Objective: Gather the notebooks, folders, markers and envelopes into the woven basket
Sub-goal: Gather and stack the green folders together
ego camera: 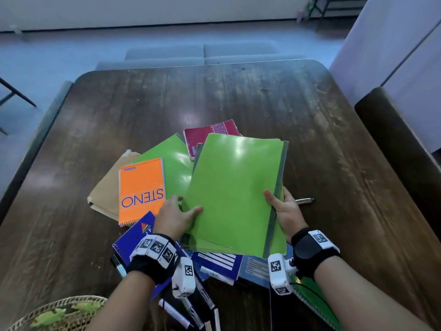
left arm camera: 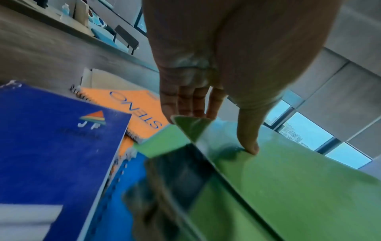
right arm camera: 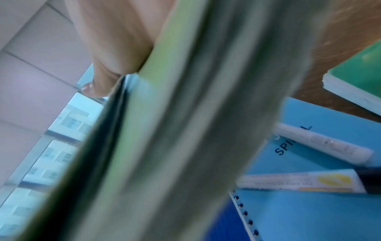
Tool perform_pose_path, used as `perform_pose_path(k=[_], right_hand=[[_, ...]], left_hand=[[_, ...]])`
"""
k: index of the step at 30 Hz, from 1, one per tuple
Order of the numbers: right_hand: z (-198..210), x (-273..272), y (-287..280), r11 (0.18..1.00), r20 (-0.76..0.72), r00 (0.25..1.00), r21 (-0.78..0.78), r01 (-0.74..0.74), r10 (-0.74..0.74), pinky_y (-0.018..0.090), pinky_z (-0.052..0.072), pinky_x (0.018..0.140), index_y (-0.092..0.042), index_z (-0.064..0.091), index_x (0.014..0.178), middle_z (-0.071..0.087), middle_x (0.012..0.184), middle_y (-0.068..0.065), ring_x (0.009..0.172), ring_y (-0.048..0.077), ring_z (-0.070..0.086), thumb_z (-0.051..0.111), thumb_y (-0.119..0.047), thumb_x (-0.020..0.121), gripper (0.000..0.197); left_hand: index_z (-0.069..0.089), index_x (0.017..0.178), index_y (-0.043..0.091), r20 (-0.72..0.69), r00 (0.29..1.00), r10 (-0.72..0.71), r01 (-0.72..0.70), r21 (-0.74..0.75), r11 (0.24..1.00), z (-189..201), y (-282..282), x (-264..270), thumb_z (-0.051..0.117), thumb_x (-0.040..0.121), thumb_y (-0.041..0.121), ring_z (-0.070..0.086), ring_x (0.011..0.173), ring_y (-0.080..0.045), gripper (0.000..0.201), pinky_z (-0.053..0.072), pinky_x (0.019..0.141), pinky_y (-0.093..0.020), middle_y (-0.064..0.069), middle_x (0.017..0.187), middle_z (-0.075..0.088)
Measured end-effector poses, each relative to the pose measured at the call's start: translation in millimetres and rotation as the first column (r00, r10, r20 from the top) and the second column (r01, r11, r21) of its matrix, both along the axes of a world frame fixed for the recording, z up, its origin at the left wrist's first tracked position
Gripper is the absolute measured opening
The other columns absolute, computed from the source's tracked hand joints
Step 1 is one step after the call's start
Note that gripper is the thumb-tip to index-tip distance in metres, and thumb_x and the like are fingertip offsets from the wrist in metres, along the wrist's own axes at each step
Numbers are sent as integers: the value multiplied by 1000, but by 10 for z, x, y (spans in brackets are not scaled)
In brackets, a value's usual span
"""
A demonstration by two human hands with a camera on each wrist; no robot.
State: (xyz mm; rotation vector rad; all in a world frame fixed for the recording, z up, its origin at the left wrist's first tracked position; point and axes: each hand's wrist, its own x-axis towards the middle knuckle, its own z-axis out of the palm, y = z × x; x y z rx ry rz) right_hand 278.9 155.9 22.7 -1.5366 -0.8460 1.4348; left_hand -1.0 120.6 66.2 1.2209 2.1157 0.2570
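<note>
A stack of green folders (ego camera: pixel 233 192) is held tilted above the pile by both hands. My left hand (ego camera: pixel 177 215) pinches its near left edge; the left wrist view shows the thumb (left arm camera: pixel 250 143) pressing on top of the green folders (left arm camera: pixel 288 187) with the fingers behind the corner. My right hand (ego camera: pixel 279 207) grips the right spine edge, thumb on top. The woven basket (ego camera: pixel 78 301) sits at the near left corner with green items inside. The right wrist view is blurred, filled by the green folders (right arm camera: pixel 175 130).
On the dark wooden table (ego camera: pixel 238 96) lie an orange STENO notebook (ego camera: pixel 142 189), a red notebook (ego camera: pixel 207 133), another green folder (ego camera: pixel 174 161), a brown envelope (ego camera: pixel 107 187), blue notebooks (ego camera: pixel 136 237), several markers (ego camera: pixel 176 315), one marker (ego camera: pixel 305 200) by my right hand, and a green notebook (ego camera: pixel 312 297).
</note>
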Motion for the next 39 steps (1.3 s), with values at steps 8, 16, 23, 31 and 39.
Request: perform_pose_path(k=[8,16,23,31,39], right_hand=[[148,-20,72,995,121,989,45,86,-91,45,50,104,-11,55,131,67,128,7,114,20,65,67,-63,83,71],[377,-169,58,989,34,994,113,96,-101,34,50,93,-17,52,133,64,118,-1,101,14,63,49,-53,96,52],[250,-184,1,998,90,995,47,36,-41,44,56,92,-19,61,105,73,107,9,103,28,70,80,-34,83,33],[272,216,0,988,41,987,13,-155,154,33,48,102,-24,50,134,65,118,-11,110,7,63,56,-9,100,38],[459,260,439,977,-10,987,140,-159,162,46,48,107,-21,52,139,68,130,2,122,22,63,59,-2,96,47]], left_hand=[[51,109,15,65,994,91,-109,374,921,530,-16,-303,78,83,31,61,86,-26,41,46,74,-34,-6,99,67],[65,104,23,-295,903,-313,424,493,760,764,-291,634,72,86,18,33,43,8,19,20,36,-6,11,61,59],[53,131,23,-302,702,-645,711,345,613,95,-480,1301,55,96,38,65,97,-18,38,60,77,-32,-3,126,65],[26,153,15,-67,974,-215,224,195,955,-112,360,495,41,96,58,31,144,-25,73,28,118,-41,-8,156,34],[42,131,13,389,910,-144,38,268,963,-49,1111,180,61,96,33,65,86,-10,45,51,61,-15,-2,118,61]])
